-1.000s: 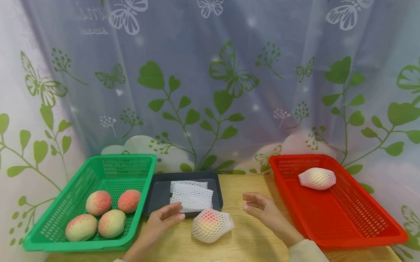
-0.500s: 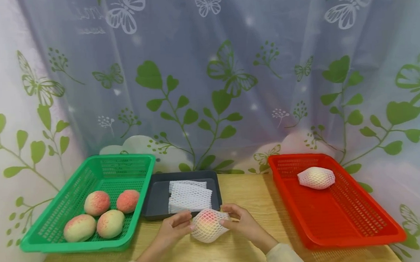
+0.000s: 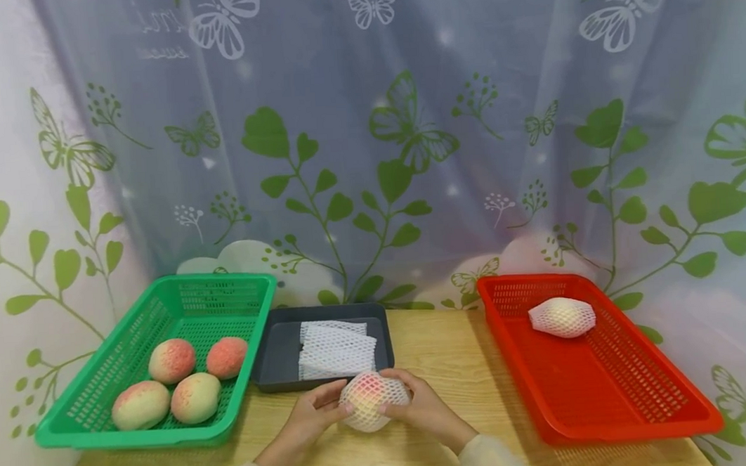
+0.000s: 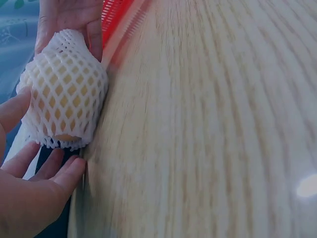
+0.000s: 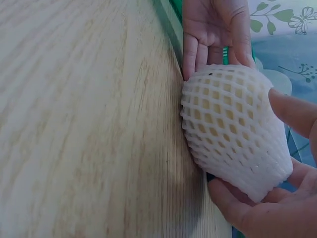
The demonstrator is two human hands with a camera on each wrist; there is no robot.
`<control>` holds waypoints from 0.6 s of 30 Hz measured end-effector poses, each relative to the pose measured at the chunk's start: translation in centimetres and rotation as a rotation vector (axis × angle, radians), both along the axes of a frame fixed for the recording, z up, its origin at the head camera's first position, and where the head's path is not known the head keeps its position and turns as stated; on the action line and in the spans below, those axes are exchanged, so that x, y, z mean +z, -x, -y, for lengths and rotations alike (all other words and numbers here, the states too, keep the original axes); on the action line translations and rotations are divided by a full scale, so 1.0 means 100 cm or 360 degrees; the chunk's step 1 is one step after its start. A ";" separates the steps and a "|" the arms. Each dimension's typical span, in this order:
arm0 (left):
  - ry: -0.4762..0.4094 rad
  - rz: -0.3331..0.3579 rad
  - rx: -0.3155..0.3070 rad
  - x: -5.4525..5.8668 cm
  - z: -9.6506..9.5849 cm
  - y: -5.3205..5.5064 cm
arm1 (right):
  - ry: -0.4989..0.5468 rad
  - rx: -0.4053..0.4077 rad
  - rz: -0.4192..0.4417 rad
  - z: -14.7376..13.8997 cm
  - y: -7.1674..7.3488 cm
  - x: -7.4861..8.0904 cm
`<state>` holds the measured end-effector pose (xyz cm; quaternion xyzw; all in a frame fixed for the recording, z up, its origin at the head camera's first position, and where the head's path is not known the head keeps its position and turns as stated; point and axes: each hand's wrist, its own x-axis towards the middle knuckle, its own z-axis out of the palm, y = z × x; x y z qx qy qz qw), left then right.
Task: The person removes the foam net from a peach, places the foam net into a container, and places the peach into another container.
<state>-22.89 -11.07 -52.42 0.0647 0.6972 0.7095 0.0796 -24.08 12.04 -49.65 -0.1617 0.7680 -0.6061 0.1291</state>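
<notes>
A pink and yellow peach in a white foam net [image 3: 367, 400] lies on the wooden table, its red patch showing through the mesh. My left hand [image 3: 315, 413] holds its left side, thumb on the near face. My right hand [image 3: 423, 408] grips the other side, where the net's loose end sticks out. In the left wrist view, the netted peach [image 4: 67, 94] has the left thumb [image 4: 17, 106] against it and the fingers at the net's lower edge. The right wrist view has the right thumb [image 5: 292, 109] pressing on the net, its fingers under the loose end.
Left stands a green basket [image 3: 231, 429] with several bare peaches [image 3: 196, 398]. A dark tray [image 3: 286, 384] behind the hands bears flat white foam nets [image 3: 338, 351]. On the right, a red basket [image 3: 577, 391] contains another netted peach [image 3: 563, 317].
Both hands have come inward onto the netted peach; the right hand travelled further, from near the red basket's side. The peach has stayed in about the same place.
</notes>
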 end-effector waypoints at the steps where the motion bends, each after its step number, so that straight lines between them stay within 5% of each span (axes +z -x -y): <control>1: -0.0001 0.0002 -0.0002 0.000 0.000 0.000 | -0.0017 -0.0002 -0.0014 0.000 0.001 -0.001; 10: -0.0086 0.0062 -0.0120 -0.004 -0.002 0.004 | -0.0173 0.0022 -0.0055 0.005 0.004 -0.004; 18: -0.0090 0.0063 -0.0120 -0.005 -0.003 0.003 | -0.0225 -0.0012 -0.0132 0.009 0.003 -0.007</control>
